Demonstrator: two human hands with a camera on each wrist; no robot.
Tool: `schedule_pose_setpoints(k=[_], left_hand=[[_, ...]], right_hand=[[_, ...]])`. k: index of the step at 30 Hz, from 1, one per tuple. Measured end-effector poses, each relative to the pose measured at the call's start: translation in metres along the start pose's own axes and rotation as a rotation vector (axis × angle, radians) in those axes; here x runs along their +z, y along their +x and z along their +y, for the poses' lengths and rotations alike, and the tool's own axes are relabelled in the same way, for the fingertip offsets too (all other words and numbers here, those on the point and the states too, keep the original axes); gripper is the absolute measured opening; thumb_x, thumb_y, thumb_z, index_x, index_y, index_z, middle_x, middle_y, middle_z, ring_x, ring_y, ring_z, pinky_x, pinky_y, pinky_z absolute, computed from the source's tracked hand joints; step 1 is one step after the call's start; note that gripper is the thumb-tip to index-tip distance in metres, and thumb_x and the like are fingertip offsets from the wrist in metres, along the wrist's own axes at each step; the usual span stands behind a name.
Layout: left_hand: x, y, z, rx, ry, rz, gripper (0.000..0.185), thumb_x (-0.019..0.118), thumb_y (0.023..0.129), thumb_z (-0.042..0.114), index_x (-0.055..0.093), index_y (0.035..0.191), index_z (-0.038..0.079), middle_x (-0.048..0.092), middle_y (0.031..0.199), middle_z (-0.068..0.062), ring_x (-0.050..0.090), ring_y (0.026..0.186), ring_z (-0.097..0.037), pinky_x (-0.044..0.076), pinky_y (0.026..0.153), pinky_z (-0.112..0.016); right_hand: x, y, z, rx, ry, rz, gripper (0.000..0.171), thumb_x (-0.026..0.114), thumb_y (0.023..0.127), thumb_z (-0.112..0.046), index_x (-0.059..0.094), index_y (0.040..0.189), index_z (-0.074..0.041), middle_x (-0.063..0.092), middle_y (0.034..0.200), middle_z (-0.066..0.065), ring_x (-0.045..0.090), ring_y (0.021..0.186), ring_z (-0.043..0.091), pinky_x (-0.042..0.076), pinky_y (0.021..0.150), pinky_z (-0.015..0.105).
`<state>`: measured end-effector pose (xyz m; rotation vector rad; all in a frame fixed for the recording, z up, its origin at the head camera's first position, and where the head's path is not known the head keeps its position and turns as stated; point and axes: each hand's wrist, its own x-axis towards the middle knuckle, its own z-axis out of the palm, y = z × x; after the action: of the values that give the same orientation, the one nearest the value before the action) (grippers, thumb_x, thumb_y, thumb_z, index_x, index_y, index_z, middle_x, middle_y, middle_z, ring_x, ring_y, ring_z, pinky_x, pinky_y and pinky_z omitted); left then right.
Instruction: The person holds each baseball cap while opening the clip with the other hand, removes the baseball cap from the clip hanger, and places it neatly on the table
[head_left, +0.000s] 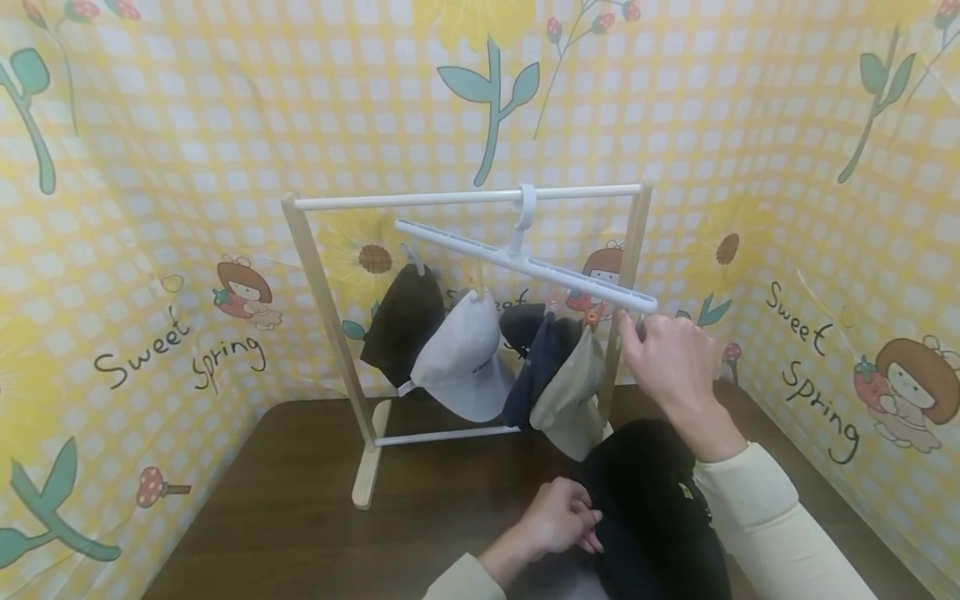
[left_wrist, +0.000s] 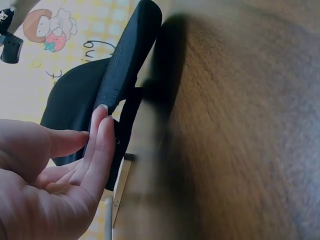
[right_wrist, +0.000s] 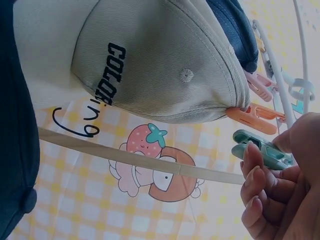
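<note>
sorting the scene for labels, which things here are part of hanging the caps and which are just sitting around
In the job: black cap under the left hand; green clip pinched by the right hand; white hanger; rack.

Just there: four hung caps, such as the beige cap; table; backdrop.

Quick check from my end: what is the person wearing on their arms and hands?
Both arms wear long, plain cream-coloured sleeves ending at the wrists. The left hand and right hand are bare: no gloves, rings or watch visible. Fingernails are fairly long and unpainted. No markings or cables show on the sleeves.
</note>
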<state>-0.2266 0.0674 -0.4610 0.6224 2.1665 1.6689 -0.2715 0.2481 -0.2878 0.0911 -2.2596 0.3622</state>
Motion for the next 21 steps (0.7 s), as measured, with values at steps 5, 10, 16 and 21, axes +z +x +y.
schedule_pose_setpoints(k=[5,10,16,21], left_hand=[[0.004,0.002,0.001,0.014,0.028,0.008,0.015,0.066,0.095,-0.003,0.063,0.081,-0.002,0.071,0.064,-0.014,0.072,0.056,-0.029,0.060,0.055,-0.037],[0.009,0.005,0.000,0.042,0.062,0.019,0.012,0.067,0.094,-0.003,0.063,0.083,-0.003,0.071,0.064,-0.014,0.072,0.055,-0.030,0.059,0.052,-0.034],[0.017,0.007,-0.001,-0.015,0.075,0.032,0.013,0.067,0.094,-0.003,0.061,0.105,-0.007,0.070,0.068,-0.005,0.071,0.057,-0.032,0.057,0.050,-0.032],[0.021,0.006,0.002,-0.054,0.084,0.029,0.019,0.069,0.094,0.000,0.060,0.111,-0.005,0.069,0.072,-0.003,0.071,0.059,-0.031,0.057,0.050,-0.032]], right_hand=[[0.000,0.001,0.000,-0.001,0.006,0.004,0.061,0.054,0.103,-0.039,0.041,0.051,-0.011,0.030,0.046,0.001,0.028,0.040,0.020,0.019,0.038,0.032],[-0.001,0.001,0.001,-0.004,0.006,0.008,0.062,0.054,0.103,-0.038,0.041,0.050,-0.010,0.031,0.046,0.002,0.028,0.040,0.021,0.020,0.038,0.032],[0.000,0.000,0.001,0.008,0.004,0.005,0.062,0.056,0.103,-0.038,0.040,0.050,-0.011,0.031,0.045,0.002,0.029,0.040,0.022,0.020,0.038,0.032],[0.002,0.000,0.000,0.009,0.013,0.011,0.063,0.055,0.103,-0.039,0.041,0.049,-0.011,0.031,0.045,0.002,0.030,0.041,0.022,0.020,0.038,0.032]])
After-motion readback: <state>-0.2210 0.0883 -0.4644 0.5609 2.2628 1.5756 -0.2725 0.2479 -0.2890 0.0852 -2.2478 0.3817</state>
